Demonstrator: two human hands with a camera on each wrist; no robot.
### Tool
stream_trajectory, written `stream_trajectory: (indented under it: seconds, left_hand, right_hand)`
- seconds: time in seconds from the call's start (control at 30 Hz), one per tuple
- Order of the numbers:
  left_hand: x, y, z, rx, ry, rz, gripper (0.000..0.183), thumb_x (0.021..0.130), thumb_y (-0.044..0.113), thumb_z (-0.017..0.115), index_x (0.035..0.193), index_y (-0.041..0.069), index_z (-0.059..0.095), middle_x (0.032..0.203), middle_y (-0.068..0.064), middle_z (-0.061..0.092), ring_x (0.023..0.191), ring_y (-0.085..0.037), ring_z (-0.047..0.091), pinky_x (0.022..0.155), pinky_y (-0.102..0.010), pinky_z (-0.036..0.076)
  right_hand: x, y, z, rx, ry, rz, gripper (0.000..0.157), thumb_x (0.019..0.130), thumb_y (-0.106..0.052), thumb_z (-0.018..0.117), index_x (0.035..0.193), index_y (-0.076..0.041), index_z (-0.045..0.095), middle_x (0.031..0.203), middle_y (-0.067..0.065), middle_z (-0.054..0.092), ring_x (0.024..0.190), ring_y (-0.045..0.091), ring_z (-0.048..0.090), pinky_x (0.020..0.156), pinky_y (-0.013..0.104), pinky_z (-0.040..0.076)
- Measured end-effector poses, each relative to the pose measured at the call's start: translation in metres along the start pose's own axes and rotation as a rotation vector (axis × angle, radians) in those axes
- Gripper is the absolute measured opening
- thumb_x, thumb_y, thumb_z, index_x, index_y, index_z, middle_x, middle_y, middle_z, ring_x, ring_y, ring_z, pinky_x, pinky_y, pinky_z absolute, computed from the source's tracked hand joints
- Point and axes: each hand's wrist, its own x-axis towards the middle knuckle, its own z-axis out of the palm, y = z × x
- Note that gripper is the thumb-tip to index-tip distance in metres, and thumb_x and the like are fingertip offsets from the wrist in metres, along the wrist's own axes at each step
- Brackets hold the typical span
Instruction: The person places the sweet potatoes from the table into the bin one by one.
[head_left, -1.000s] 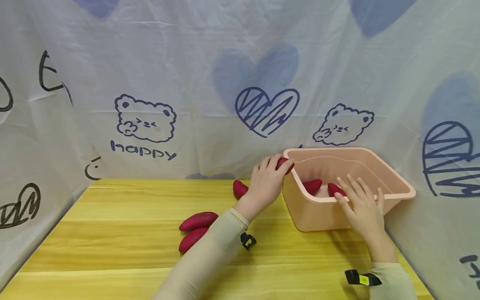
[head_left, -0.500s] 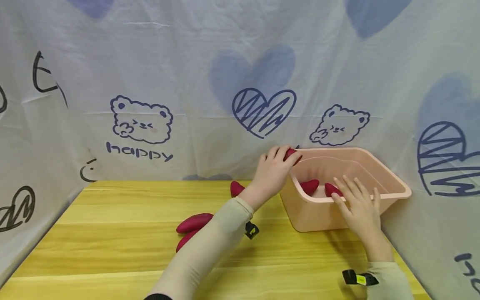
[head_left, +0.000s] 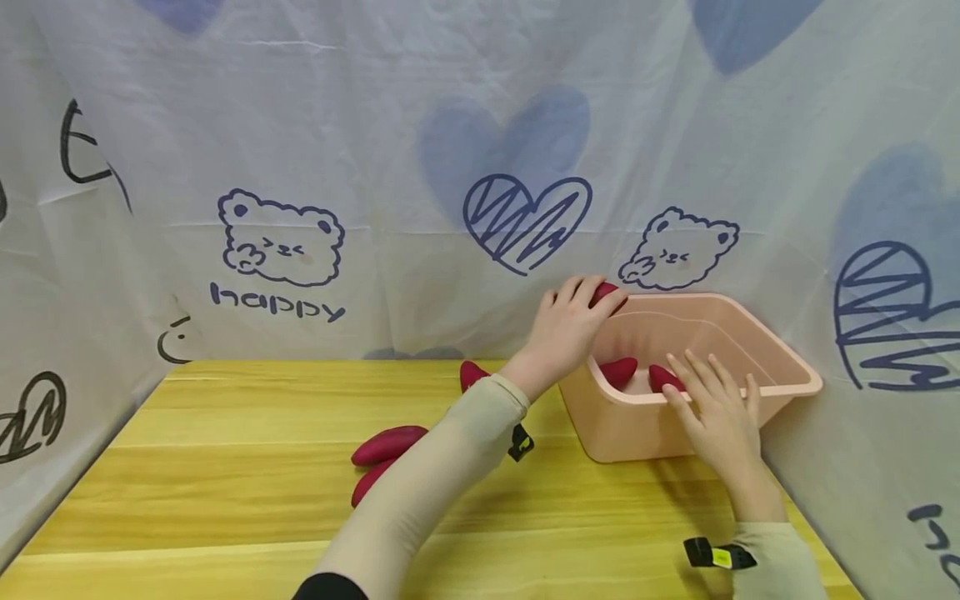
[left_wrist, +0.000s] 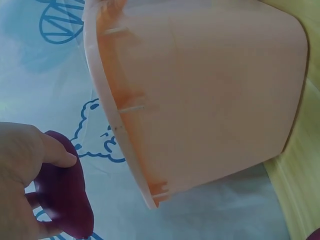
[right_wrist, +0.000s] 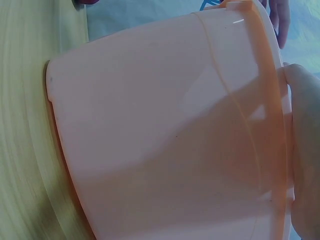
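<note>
My left hand [head_left: 562, 333] grips a red-purple sweet potato [head_left: 604, 293] over the left rim of a pink plastic bin [head_left: 637, 429]. In the left wrist view, thumb and fingers curl round this sweet potato [left_wrist: 64, 195], apart from the bin's rim. My right hand [head_left: 716, 417] rests at the bin's front rim, its fingers spread and fairly straight over the inside. One sweet potato [head_left: 619, 372] lies in the bin's left part, and another [head_left: 663, 378] lies beside it, partly hidden by the rim and right hand.
Two sweet potatoes, an upper one [head_left: 387, 445] and a lower one [head_left: 369, 482], lie on the wooden table [head_left: 225, 483], partly behind my left sleeve. Another sweet potato [head_left: 471, 373] sits farther back. A printed cloth [head_left: 405, 125] hangs behind and beside the table.
My left hand has carried the sweet potato to the right and up, from beside the bin's left rim to above it. The right hand stays at the front rim.
</note>
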Motion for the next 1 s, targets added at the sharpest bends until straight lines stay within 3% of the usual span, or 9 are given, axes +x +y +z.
stream_trajectory:
  seconds: [0.13,0.33,0.43,0.57,1.0]
  left_hand:
    - [0.009,0.005,0.003,-0.001,0.005,0.0,0.049,0.104,0.012,0.042,0.146,0.035,0.04,0.151,-0.002,0.039,0.137,-0.023,0.036,0.1,-0.042,0.044]
    - [0.022,0.014,0.012,0.0,-0.015,0.001,0.058,0.095,0.027,0.061,0.147,0.036,0.038,0.152,-0.001,0.036,0.138,-0.023,0.034,0.102,-0.042,0.043]
    - [0.027,0.02,0.016,0.003,-0.046,-0.007,0.057,0.097,0.026,0.057,0.148,0.038,0.036,0.154,0.0,0.034,0.14,-0.022,0.033,0.103,-0.043,0.042]
    - [0.033,0.03,0.021,-0.004,-0.072,-0.018,0.051,0.104,0.016,0.041,0.149,0.039,0.034,0.155,0.001,0.034,0.14,-0.02,0.032,0.104,-0.043,0.041]
    - [0.039,0.047,0.041,-0.026,-0.133,-0.005,0.053,0.104,0.022,0.043,0.152,0.039,0.027,0.156,0.001,0.031,0.142,-0.02,0.03,0.11,-0.043,0.037]
  right_hand:
    - [0.0,0.0,0.0,0.003,-0.001,0.002,0.052,0.101,-0.049,0.039,0.148,-0.026,0.043,0.151,0.017,0.042,0.143,0.039,0.027,0.114,0.068,0.001]
    - [0.002,0.0,-0.001,0.009,-0.007,0.001,0.051,0.101,-0.049,0.038,0.147,-0.027,0.043,0.151,0.016,0.042,0.144,0.038,0.027,0.113,0.068,0.002]
    - [0.001,0.0,-0.001,0.006,-0.01,0.001,0.051,0.101,-0.049,0.037,0.147,-0.026,0.044,0.151,0.016,0.042,0.143,0.038,0.027,0.113,0.069,0.002]
    - [0.0,0.001,0.0,0.001,-0.007,0.001,0.051,0.101,-0.049,0.037,0.146,-0.026,0.045,0.15,0.016,0.043,0.143,0.039,0.028,0.113,0.069,0.002]
    - [0.001,0.002,-0.001,0.002,-0.011,0.009,0.051,0.101,-0.049,0.038,0.144,-0.024,0.047,0.15,0.015,0.045,0.143,0.038,0.029,0.114,0.068,0.002]
